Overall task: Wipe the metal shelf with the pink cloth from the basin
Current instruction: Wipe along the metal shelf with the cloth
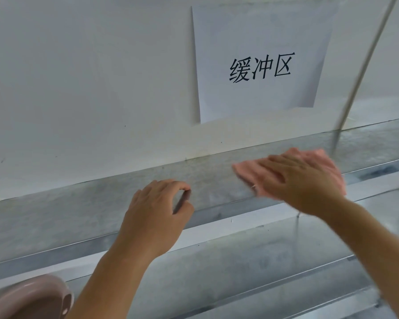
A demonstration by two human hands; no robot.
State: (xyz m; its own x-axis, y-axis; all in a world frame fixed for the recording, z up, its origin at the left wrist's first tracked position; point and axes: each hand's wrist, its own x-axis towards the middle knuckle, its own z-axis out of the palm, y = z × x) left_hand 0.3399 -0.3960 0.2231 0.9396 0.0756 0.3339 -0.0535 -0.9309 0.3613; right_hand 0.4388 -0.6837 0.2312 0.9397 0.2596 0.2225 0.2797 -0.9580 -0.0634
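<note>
Mid-wipe: right hand [295,178] flat on pink cloth [249,171] at frame right, left hand [157,210] pinching metal shelf [78,210] edge; left stretch prob unwiped.

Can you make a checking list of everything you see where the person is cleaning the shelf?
Surface: metal shelf, grey, mottled, against a white wall.
Job's things: pink cloth flat on the shelf; pink basin at bottom left.
Clutter: nothing seen.
Grippers: right hand pressed flat on the cloth; left hand curled at the shelf's front edge, its fingers bent.
Cables: nothing seen.
Surroundings: paper sign on the wall; thin white rod at right.
</note>
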